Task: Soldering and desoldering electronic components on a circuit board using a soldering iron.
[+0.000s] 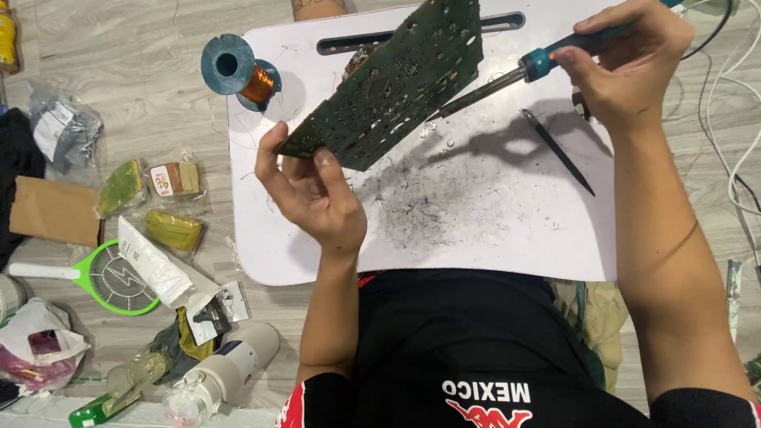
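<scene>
The left hand (pixel 313 194) gripped the circuit board (pixel 396 79) by its lower edge, tilted above the white table (pixel 507 230). The right hand (pixel 626 67) clasped the soldering iron (pixel 515 75), tip touching the board's right edge; the table's near half lay open.

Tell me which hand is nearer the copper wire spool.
Left. The left hand holds the circuit board just below-right of the spool; the right hand, gripping the soldering iron, is across the tray.

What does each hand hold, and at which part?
The left hand holds the green circuit board by its lower corner. The right hand holds the soldering iron by its blue handle.
</scene>
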